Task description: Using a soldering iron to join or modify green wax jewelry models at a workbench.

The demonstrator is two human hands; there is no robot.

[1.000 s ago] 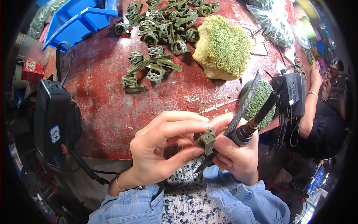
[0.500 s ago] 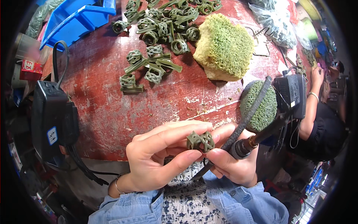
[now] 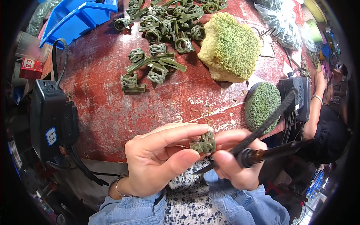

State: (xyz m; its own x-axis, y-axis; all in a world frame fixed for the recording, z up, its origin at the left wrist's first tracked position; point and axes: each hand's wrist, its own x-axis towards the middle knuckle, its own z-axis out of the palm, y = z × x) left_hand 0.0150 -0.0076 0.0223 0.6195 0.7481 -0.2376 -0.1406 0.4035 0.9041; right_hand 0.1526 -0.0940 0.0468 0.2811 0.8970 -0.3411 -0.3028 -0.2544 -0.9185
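Note:
Close to the table's front edge, my left hand pinches a small dark green openwork ring between thumb and fingers. Its lattice band faces right, and a solid stub sits at its left. My right hand is closed around two tools, its index fingertip beside the ring. One is a long flat file-like strip with a dark pointed lower end. The other is a dark pen-shaped tool with a brass-coloured collar, pointing right. Whether the right fingertips touch the ring is hard to make out.
Several similar green rings lie on the worn red table. Right of them sit a yellow-green sponge block and a round green pad. Black boxes with cables, a blue bin and another person's arm flank the table.
The ring has turned between my fingers. My right hand has drawn slightly right and down, and both tools have swung to the right. The view has shifted a little.

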